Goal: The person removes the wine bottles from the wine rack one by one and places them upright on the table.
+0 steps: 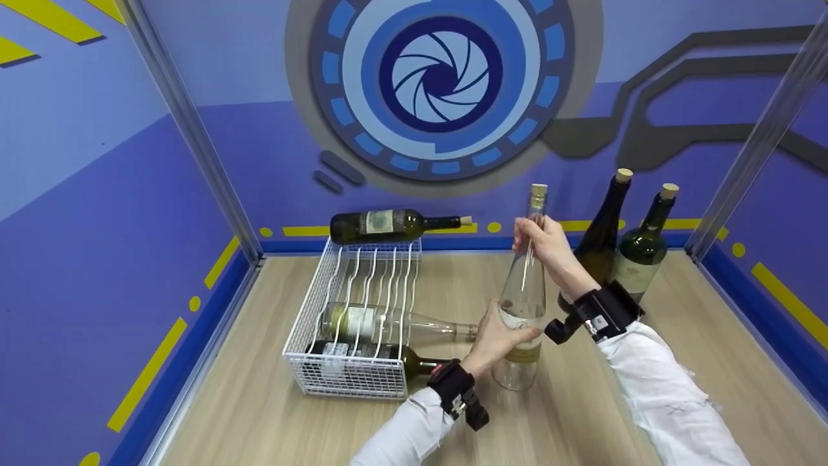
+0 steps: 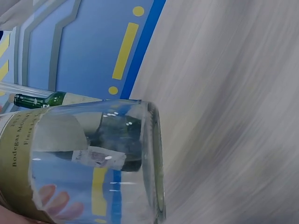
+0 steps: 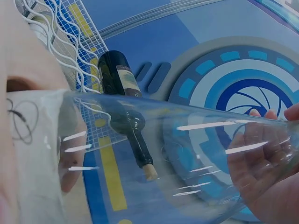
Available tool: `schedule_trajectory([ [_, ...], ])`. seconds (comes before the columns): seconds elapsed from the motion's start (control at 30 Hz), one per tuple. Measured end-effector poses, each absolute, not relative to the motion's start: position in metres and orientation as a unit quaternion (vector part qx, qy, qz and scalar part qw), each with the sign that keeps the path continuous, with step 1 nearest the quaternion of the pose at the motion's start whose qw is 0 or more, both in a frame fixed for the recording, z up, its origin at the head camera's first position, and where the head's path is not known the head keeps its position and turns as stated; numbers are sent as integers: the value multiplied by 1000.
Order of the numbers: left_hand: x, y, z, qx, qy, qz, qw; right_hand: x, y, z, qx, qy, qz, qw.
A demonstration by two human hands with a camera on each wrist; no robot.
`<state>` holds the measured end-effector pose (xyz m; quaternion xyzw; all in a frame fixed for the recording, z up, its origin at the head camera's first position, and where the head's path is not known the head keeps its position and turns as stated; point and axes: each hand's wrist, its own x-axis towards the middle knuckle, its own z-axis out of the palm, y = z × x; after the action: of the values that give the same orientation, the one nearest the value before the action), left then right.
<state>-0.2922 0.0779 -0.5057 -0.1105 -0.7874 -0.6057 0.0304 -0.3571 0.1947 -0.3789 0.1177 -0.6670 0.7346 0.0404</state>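
Observation:
A clear glass bottle (image 1: 525, 285) with a cork stands nearly upright between both hands. My right hand (image 1: 550, 246) grips its neck, below the cork. Lower down, my left hand (image 1: 499, 336) holds the body at the white and gold label, thumb across the front. The left wrist view shows the clear bottle's base (image 2: 154, 163) in front of the table; whether it touches the wood I cannot tell. Through the glass in the right wrist view, fingers (image 3: 266, 140) wrap the narrow end. Left of the hands is a white wire rack (image 1: 352, 382).
In the rack lie a clear bottle (image 1: 427, 329) and a dark bottle (image 1: 414, 362), necks pointing right. Another dark bottle (image 1: 349, 226) lies on the rack's far end. Two corked bottles, one brown (image 1: 601, 226) and one green (image 1: 647, 239), stand behind the right wrist, near the back wall.

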Motion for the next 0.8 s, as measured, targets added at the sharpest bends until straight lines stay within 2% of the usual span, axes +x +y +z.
schedule_trajectory([
  [0.17,-294,77,-504,-120,-785,-608,12,-356,197,-383,109,-660,740,71],
  [0.63,-298,69,-503,-146,-787,-596,-60,-349,208,-384,137,-661,731,100],
  [0.8,-298,64,-500,-149,-788,-594,-64,-349,216,-383,144,-651,736,119],
])
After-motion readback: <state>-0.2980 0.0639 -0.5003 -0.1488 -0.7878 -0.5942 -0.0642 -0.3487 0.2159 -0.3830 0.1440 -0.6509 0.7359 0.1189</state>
